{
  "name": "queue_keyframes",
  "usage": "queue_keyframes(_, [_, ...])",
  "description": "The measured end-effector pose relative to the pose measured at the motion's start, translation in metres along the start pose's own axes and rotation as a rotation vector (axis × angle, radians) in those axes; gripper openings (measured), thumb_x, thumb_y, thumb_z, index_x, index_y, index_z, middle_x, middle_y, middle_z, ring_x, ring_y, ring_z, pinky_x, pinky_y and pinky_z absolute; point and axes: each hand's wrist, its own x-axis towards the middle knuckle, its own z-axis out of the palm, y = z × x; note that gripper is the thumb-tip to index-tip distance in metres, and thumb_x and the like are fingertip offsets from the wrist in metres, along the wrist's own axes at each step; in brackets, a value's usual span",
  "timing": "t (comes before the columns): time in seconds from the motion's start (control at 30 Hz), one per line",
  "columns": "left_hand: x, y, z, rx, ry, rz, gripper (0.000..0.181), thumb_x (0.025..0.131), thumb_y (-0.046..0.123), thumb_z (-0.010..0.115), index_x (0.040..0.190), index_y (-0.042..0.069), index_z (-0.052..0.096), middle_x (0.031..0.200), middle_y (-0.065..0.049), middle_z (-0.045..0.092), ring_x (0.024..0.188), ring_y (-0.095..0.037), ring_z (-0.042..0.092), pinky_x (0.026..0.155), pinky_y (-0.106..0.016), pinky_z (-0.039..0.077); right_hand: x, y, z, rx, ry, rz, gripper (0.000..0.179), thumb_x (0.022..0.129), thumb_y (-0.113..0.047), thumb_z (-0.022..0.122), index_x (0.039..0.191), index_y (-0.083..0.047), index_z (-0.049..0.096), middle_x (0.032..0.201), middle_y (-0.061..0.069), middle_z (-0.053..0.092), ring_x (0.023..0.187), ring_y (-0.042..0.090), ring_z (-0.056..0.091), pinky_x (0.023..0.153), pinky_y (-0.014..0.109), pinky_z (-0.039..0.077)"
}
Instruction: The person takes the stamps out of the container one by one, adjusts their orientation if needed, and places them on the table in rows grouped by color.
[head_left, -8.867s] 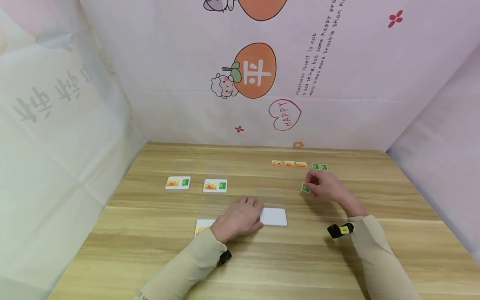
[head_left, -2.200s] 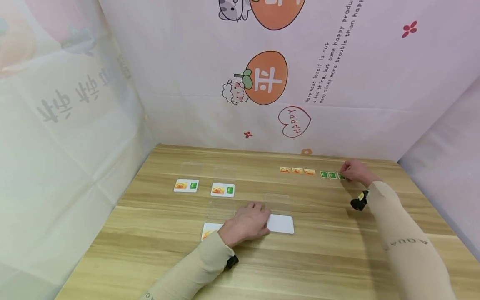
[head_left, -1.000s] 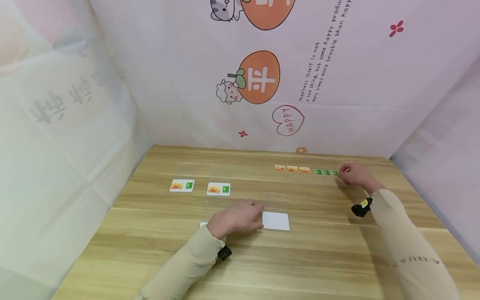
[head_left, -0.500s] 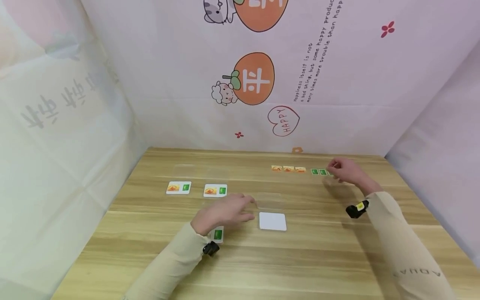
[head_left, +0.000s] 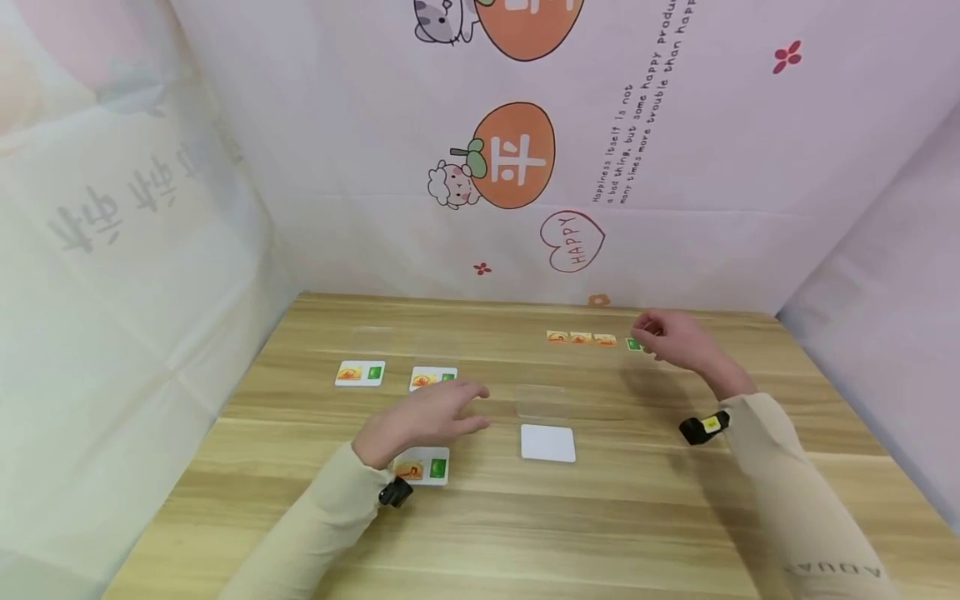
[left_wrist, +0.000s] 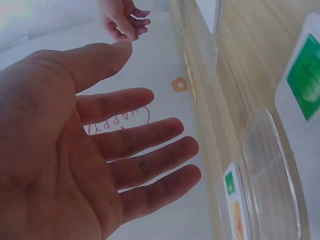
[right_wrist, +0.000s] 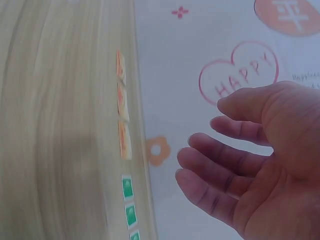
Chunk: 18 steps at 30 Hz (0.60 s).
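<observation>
My left hand point(head_left: 423, 417) hovers over the table with its fingers spread, holding nothing. Beneath its wrist lies a white card point(head_left: 437, 468) bearing an orange picture and a green one. A blank white card point(head_left: 547, 443) lies to the right of this hand, with a clear plastic piece point(head_left: 542, 402) just behind it. Loosely bent and free of any object, the fingers of my right hand point(right_wrist: 250, 160) are raised over the row of small green picture pieces point(right_wrist: 128, 188). That hand hides part of this row in the head view. Three orange picture pieces point(head_left: 581, 338) continue the row leftward.
Two more white cards with orange and green pictures lie at the left, a far-left card point(head_left: 360, 373) and a second card point(head_left: 423, 377) partly covered by my left hand. Faint clear plastic pieces point(left_wrist: 270, 175) lie near them. A printed cloth point(head_left: 360, 167) walls the table's back.
Earlier my right hand held a green piece, which now lies third in the green row. That hand has since lifted and shifted left. My left hand has left the blank card and moved left.
</observation>
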Motion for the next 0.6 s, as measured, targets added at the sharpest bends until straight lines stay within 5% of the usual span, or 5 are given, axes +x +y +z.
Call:
queue_keyframes(0.37, [-0.022, -0.018, -0.005, -0.03, -0.017, -0.043, 0.046, 0.099, 0.033, 0.058, 0.135, 0.005, 0.054, 0.133, -0.012, 0.061, 0.119, -0.025, 0.059, 0.1, -0.043, 0.048, 0.001, -0.034, 0.024, -0.093, 0.015, -0.108, 0.023, 0.1, -0.025, 0.056, 0.105, -0.004, 0.064, 0.093, 0.012, 0.067, 0.075, 0.016, 0.056, 0.065, 0.031, 0.048])
queue_keyframes(0.6, [-0.03, -0.024, -0.012, -0.046, -0.025, -0.017, 0.047, 0.1, 0.036, 0.055, 0.137, 0.007, 0.052, 0.132, -0.014, 0.06, 0.112, -0.026, 0.062, 0.094, -0.042, 0.05, 0.001, -0.047, 0.032, -0.095, 0.039, -0.15, 0.017, 0.098, -0.021, 0.059, 0.103, -0.006, 0.065, 0.089, 0.006, 0.064, 0.075, 0.017, 0.053, 0.065, 0.03, 0.045])
